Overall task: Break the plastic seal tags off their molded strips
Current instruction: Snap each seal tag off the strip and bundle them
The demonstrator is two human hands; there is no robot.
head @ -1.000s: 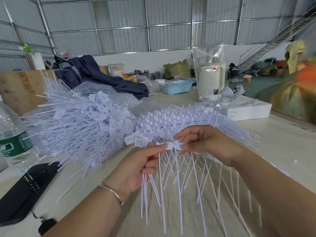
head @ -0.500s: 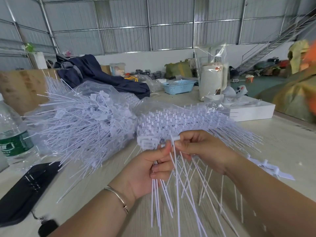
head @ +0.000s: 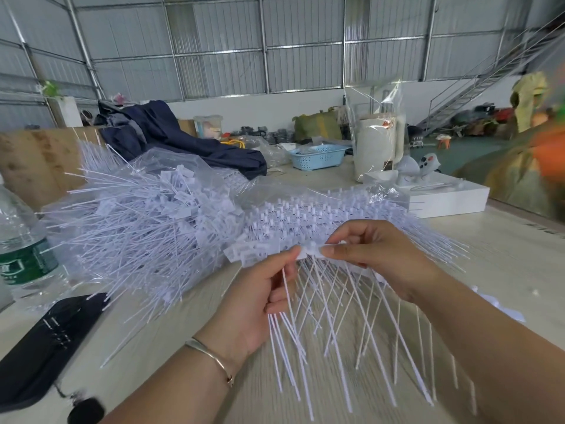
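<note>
presently, nearest the camera, both forearms reach in over the pale wood-grain table (head: 504, 249), a thin metal bangle (head: 211, 356) on the left wrist. the left hand (head: 256, 301) has thumb and forefinger pinched on the white tag head at the near end of the molded strip (head: 312, 250), its lower fingers curled round a bunch of thin tails already gathered against the palm. the right hand (head: 376, 255) pinches the same strip just beside it, thumb tip almost touching the left thumb, remaining fingers curled above. the strip's long axis runs left to right between the two hands; the seal tags (head: 336, 316) hang from it toward the camera as a fan of slender white tails, crossing one another. judgement: the break falls at the short span between the two pinches, both hands equally near, so a bend or twist across that axis should part one tag.

the plastic looks rigid at the flat rectangular heads, thin and springy along the tails; motion blur hides finer detail.

further left lie a black pouch (head: 46, 341) and a clear water bottle (head: 21, 246) with a green label. behind the hands sit a loose heap of tags in a clear bag (head: 137, 215) and a stack of unbroken strips (head: 305, 215). beyond, a dark jacket (head: 171, 139), a blue basket (head: 318, 156), a white box (head: 443, 200).
</note>
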